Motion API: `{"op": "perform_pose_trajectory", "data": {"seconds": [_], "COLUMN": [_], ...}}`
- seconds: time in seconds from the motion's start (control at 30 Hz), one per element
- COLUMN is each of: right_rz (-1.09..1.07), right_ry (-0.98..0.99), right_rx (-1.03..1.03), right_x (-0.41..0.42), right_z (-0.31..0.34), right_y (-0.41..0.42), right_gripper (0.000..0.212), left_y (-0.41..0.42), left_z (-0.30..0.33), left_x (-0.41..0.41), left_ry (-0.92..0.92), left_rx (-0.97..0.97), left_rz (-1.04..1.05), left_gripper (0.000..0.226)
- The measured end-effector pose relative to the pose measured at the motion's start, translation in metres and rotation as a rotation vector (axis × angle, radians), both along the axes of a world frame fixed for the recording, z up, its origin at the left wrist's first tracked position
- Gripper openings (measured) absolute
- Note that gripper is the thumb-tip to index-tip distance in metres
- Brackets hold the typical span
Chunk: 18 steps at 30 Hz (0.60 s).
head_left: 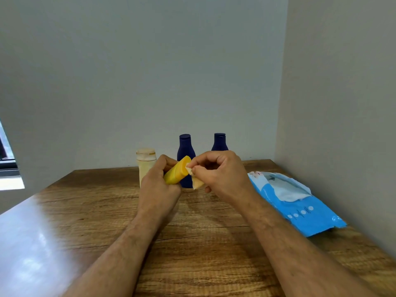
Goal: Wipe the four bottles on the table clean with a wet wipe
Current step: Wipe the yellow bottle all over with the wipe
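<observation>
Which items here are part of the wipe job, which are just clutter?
Job:
- yellow bottle, gripped by left hand
- wet wipe, pinched by right hand
- cream bottle
- two dark blue bottles
- wet wipe pack

Not job:
- wooden table
- window

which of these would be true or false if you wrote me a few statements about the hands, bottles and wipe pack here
1. The left hand grips the yellow bottle. True.
2. The right hand is empty. False: it pinches a wet wipe against the yellow bottle's cap end.
3. Two dark blue bottles stand upright at the back of the table. True.
4. The cream bottle lies on its side. False: it stands upright, left of the blue ones.
5. The blue wipe pack lies on the left side of the table. False: it lies on the right, with a wipe sticking out of its opening.
</observation>
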State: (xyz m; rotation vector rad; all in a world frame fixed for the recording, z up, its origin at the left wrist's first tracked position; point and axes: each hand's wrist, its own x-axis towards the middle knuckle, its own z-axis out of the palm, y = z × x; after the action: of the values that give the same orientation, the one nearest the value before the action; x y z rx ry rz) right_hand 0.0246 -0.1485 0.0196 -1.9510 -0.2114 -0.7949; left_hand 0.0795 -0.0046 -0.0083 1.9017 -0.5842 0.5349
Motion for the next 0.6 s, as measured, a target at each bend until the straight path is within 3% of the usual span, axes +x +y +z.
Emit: {"op": "perform_pose_trajectory", "data": {"seconds": [0.13, 0.43, 0.6], "right_rz": [0.093, -0.154, -0.061], "right_ry": [-0.012, -0.034, -0.066], "right_rx": [-0.036, 0.048, -0.204], "right_x": [-0.004, 0.005, -0.001], "right_z": [0.001, -0.001, -0.007], "right_y": [0.002, -0.002, 0.01], "right_gripper": [0.008, 0.008, 0.008], "left_y": [0.001, -0.003, -0.001], "left_z": [0.0, 0.001, 0.003], "left_x": [-0.002, -0.005, -0.004], "left_ry": [-0.001, -0.011, -0.016], "left_rx": [0.023, -0.017, -0.055], "left_rz": [-0.002, -0.022, 0.024], "left_gripper": [0.046, 0.042, 0.037]}}
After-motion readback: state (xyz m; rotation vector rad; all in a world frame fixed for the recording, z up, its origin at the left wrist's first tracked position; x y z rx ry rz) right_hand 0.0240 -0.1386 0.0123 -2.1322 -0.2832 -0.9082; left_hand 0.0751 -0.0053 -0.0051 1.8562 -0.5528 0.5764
